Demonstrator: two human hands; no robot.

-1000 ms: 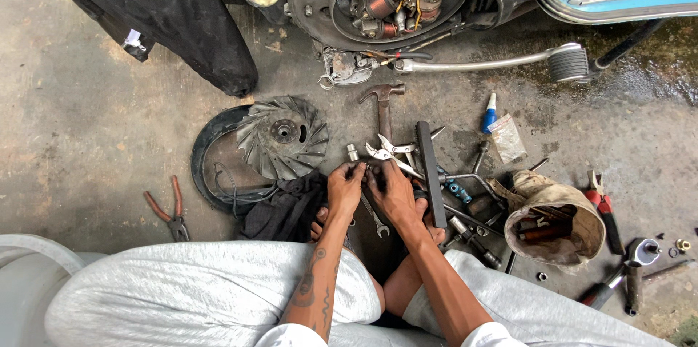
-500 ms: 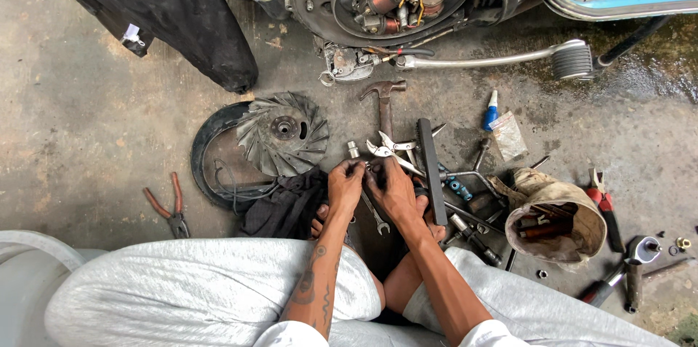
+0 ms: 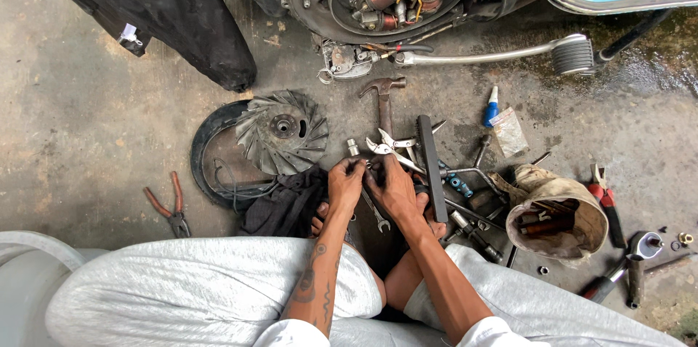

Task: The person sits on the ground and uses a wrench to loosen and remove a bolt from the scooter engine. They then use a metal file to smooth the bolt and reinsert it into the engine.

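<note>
A small dark metal part [image 3: 366, 166] sits pinched between both hands, too small and too covered to make out its shape. The left hand [image 3: 345, 181] and right hand [image 3: 392, 185] meet over it, fingers [image 3: 356, 165] of each curled together and clamped on it from either side, above the concrete floor [image 3: 87, 136]. One open-ended spanner [image 3: 374, 212] lies just under the hands. One claw hammer [image 3: 383, 96] and one finned flywheel [image 3: 282, 131] lie beyond them. Two red-handled pliers show: one [image 3: 166, 205] far left, one [image 3: 605, 198] far right beside a cloth tool bag [image 3: 556, 212].
</note>
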